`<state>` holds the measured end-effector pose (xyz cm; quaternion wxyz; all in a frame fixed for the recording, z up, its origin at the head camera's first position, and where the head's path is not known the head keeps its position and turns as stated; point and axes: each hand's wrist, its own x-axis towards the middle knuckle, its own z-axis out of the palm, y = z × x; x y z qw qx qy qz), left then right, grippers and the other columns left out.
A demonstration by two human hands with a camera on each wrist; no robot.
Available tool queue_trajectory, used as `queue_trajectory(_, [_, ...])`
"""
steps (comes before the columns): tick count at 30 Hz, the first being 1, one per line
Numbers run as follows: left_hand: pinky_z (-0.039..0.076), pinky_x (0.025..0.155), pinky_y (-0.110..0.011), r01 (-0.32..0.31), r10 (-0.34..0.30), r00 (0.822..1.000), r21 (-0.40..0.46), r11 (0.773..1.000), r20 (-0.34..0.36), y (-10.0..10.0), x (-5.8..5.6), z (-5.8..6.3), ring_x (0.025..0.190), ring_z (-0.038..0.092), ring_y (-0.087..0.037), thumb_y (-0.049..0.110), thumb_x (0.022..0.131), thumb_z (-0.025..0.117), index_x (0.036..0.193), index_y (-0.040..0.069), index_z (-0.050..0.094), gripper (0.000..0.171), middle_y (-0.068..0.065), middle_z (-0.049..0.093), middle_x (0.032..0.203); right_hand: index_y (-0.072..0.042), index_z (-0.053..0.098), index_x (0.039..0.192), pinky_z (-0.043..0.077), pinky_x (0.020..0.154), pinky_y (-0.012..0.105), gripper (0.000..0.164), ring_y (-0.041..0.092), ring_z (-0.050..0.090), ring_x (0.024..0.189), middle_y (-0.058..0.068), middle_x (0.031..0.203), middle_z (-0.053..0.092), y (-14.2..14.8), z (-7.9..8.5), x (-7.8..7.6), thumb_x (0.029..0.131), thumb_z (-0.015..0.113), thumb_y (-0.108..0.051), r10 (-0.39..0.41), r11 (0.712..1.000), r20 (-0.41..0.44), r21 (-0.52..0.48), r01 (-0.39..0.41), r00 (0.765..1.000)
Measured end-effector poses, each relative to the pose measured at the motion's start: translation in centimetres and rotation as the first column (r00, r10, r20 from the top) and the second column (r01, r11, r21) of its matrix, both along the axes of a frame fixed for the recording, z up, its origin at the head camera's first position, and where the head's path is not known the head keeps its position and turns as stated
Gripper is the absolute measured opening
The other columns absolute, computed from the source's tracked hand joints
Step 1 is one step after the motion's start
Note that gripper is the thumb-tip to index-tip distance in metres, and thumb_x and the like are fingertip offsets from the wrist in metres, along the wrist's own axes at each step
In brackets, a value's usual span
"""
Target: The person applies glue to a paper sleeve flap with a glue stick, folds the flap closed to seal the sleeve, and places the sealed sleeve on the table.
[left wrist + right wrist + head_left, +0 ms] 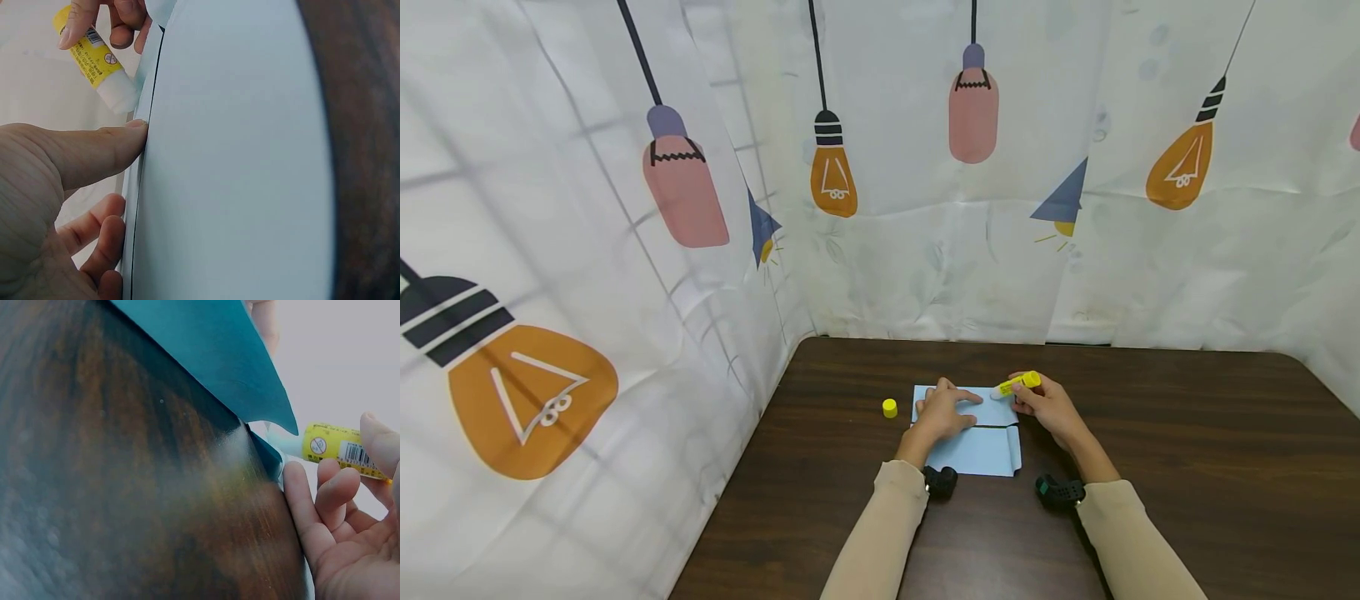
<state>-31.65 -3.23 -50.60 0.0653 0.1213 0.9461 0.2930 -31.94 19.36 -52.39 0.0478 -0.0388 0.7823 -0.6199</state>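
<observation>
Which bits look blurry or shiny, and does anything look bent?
Right wrist: the table has a hazy, pale glare; left wrist: the table's strip at the right is blurry, the glue stick sharper, and the paper's right edge looks bowed, maybe from the lens; head: a soft shine lies on the table between the sleeves.

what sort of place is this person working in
Probably a curtained-off corner set up for craft or recording: lamp-printed white hangings line two sides of a dark wood-look table, with light-blue paper and a yellow glue stick in use.
</observation>
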Motion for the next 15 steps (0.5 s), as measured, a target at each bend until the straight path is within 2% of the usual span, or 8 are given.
queue_trajectory(15, [0.03,0.082,-0.041,0.009,-0.009,1.0,0.012,1.0,-0.001,-0.12,0.06,0.01,0.099,0.042,-0.019,0.028,0.093,0.076,0.124,0.034,0.074,0.032,0.0,0.049,0.114,0.005,0.058,0.13,0.054,0.08,0.02,0.059,0.018,0.06,0.09,0.006,0.096,0.059,0.0,0.15,0.02,0.103,0.057,-0.047,-0.003,0.998,0.021,0.064,0.002,1.0])
